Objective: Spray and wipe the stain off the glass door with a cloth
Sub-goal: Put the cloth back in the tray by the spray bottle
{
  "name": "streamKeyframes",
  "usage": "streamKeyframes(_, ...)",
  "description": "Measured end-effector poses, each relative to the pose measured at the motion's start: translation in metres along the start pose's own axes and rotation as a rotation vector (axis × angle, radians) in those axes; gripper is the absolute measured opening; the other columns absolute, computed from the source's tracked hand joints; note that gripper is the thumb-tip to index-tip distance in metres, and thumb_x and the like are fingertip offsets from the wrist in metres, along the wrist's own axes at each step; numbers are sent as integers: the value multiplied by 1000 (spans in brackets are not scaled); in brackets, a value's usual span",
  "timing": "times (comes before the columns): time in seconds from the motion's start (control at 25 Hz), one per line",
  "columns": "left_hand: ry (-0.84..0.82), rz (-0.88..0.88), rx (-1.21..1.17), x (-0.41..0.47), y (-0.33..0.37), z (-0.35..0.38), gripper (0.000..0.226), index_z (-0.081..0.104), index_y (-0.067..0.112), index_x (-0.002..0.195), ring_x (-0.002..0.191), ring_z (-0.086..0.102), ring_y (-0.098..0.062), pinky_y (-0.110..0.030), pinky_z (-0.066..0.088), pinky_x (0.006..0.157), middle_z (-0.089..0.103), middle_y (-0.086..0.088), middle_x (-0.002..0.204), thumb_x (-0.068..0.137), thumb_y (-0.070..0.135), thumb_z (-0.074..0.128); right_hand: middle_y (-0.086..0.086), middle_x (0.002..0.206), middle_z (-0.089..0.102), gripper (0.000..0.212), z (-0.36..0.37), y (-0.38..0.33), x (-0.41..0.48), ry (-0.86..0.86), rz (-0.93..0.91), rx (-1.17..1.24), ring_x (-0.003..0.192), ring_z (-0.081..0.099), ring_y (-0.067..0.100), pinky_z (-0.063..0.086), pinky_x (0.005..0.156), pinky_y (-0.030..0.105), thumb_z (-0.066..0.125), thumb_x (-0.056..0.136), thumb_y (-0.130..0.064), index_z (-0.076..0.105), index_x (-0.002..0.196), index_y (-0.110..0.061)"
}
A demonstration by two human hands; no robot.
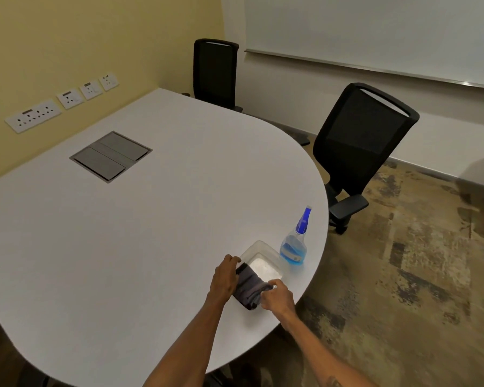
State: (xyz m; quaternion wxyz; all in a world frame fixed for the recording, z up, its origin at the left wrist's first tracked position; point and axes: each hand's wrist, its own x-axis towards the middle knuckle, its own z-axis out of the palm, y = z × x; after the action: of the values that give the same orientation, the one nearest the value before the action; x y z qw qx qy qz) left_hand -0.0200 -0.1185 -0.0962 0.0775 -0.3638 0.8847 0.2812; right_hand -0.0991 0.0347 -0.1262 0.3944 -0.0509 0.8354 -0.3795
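**Inspector:** State of both hands?

**Assistant:** Both are on the cloth [251, 289], which lies on the white worktop [157, 219] near its front right edge. The left hand [225, 277] has its grip closed on the cloth's far left corner. The right hand [277, 296] pinches the near right edge between thumb and fingers.

**Inspector:** Describe the cloth.

**Assistant:** Dark grey, folded into a thick pad, with a black band along the far edge. Its far end overlaps the rim of a clear plastic container [263, 259].

**Inspector:** And the spray bottle?

**Assistant:** The spray bottle [294, 245] stands upright just beside the container, on its right. Clear body, blue liquid filling roughly the lower half, blue trigger head. Neither hand touches it.

**Inspector:** The glass door?

**Assistant:** Not in view. Visible are two black chairs [358, 141], wall sockets [34, 115] and a whiteboard [375, 32].

**Inspector:** Assessment of the step in hand?

**Assistant:** I judge it to be gathering the cloth; spraying and wiping are not yet done. Recommendation: keep the folds together so a flat face is ready for the glass, pass the cloth into one hand, and lift clear of the container rim so the other hand is free to take the bottle by its neck.
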Motion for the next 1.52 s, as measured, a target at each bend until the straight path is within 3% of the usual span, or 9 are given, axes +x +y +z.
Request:
streamKeyframes(0.16,-42,-19,0,-9,-2,8,42,56,15,138,123,59,-27,-33,47,99,59,-8,135,97,20,59,8,124,64,34,-5,0,0,53,-25,-42,107,66,23,59,93,37,55,100,-15,56,133,-15)
streamKeyframes(0.36,62,-60,-94,-24,-14,24,33,65,15,130,117,65,-21,-26,48,94,67,-4,130,102,29,54,17,135,55,46,-54,-34,16,443,-159,223,122,59,32,54,97,40,63,97,-13,48,140,-8)
streamKeyframes(0.56,-86,-25,-206,-31,-27,49,48,64,19,132,122,61,-19,-23,43,97,63,-1,135,89,39,72,12,153,42,79,-92,-70,42,350,-211,204,137,47,33,46,107,45,73,91,-23,28,155,-13)
streamKeyframes(0.72,-97,-41,-256,-34,-29,61,54,63,20,130,116,60,-20,-23,43,93,62,-1,132,81,37,80,13,137,58,58,-96,-79,54,300,-236,218,126,57,31,46,105,40,72,92,-19,45,142,-10)
streamKeyframes(0.96,-53,-25,-300,-42,-30,60,45,65,18,125,108,61,-13,-19,44,88,64,0,126,83,27,80,17,114,67,30,-97,-85,50,406,-314,139,108,66,31,49,98,38,67,95,-19,59,120,-4)
streamKeyframes(1.12,-31,-23,-292,-46,-24,60,39,66,18,123,112,63,-17,-19,44,91,66,-1,124,86,26,77,9,96,69,27,-99,-105,24,546,-540,87,86,62,17,53,86,33,70,93,-24,65,112,-4)
streamKeyframes(1.24,-24,-27,-280,-50,-18,59,38,67,19,124,113,62,-18,-22,45,92,66,-1,124,88,26,76,-3,94,64,33,-101,-124,7,606,-650,53,85,59,11,46,79,26,71,92,-34,65,113,-9)
streamKeyframes(1.4,-10,-34,-260,-53,-12,58,38,66,20,126,113,61,-18,-21,45,91,65,-3,126,89,23,74,-6,94,63,33,-95,-132,-2,531,-614,83,81,61,12,48,75,24,69,90,-44,62,107,-16)
streamKeyframes(1.52,7,-46,-261,-53,-9,60,40,66,20,129,114,62,-18,-25,49,97,65,-2,128,89,22,74,-5,93,63,26,-80,-124,-2,429,-569,103,81,61,14,46,70,20,71,90,-39,61,101,-18)
